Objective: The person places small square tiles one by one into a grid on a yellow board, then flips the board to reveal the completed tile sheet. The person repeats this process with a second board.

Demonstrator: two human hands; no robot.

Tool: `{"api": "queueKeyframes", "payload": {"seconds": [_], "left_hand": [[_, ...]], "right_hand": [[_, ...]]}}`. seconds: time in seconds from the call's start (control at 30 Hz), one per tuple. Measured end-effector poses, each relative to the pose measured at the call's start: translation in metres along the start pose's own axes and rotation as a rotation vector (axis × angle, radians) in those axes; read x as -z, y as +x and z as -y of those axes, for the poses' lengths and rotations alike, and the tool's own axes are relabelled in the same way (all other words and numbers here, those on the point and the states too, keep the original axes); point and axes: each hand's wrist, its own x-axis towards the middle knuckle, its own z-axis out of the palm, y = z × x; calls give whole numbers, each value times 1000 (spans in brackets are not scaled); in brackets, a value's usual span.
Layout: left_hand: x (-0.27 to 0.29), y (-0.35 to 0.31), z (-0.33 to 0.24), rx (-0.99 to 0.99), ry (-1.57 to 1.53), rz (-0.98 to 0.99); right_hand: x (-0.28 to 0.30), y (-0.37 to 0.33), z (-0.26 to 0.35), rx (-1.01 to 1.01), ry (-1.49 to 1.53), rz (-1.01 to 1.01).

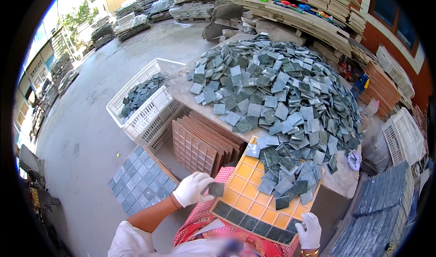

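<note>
My left hand [194, 189], in a white glove, pinches a square dark green-grey stone tile [216, 190] over the left edge of an orange grid tray [235, 183]. A row of dark tiles [249, 222] fills the tray's compartments nearest me. At the right end of that row, my gloved right hand [310, 232] has its fingers closed at the edge of another stone tile [293, 225]. Loose tiles [285, 184] lie over the tray's upper right part. They run down from a large heap of tiles [272, 89] on the table behind.
Left of the tray stand brown grid trays [195, 143] in a row and a panel of laid tiles [141, 180]. White crates [150, 107] with tile pieces adjoin the table. Stacked slabs [377, 207] stand at the right. A checked red cloth [193, 223] covers my lap.
</note>
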Motion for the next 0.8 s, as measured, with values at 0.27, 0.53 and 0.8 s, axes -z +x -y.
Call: {"api": "queueKeyframes", "payload": {"seconds": [0.27, 0.53, 0.8], "left_hand": [[152, 33, 155, 632, 617, -672], [-33, 81, -49, -168, 111, -160], [-106, 109, -88, -229, 179, -57]], "right_hand": [[8, 33, 28, -22, -26, -35], [-46, 48, 44, 66, -207, -7], [-74, 48, 49, -182, -153, -15]]}}
